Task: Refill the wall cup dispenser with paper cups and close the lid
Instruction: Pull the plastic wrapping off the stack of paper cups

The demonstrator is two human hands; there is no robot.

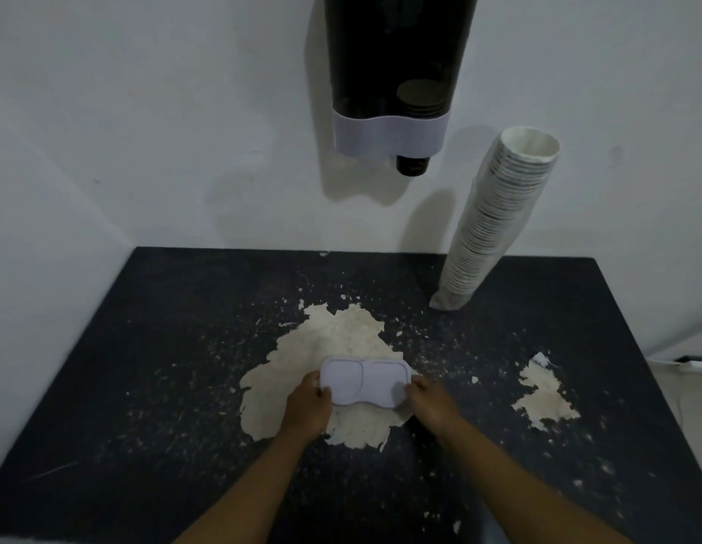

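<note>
A dark cup dispenser (396,64) with a white band hangs on the wall at top centre; a few dark cups show inside it and one pokes out of the bottom. A tall stack of white paper cups (498,217) stands on the table, leaning against the wall to the right of the dispenser. The white two-lobed lid (365,380) is low over the middle of the table. My left hand (308,406) grips its left end and my right hand (430,402) grips its right end.
The black table (145,367) has its surface peeled away in pale patches, a big one (322,347) under the lid and a smaller one (543,390) at the right. White walls meet at the table's back and left edges.
</note>
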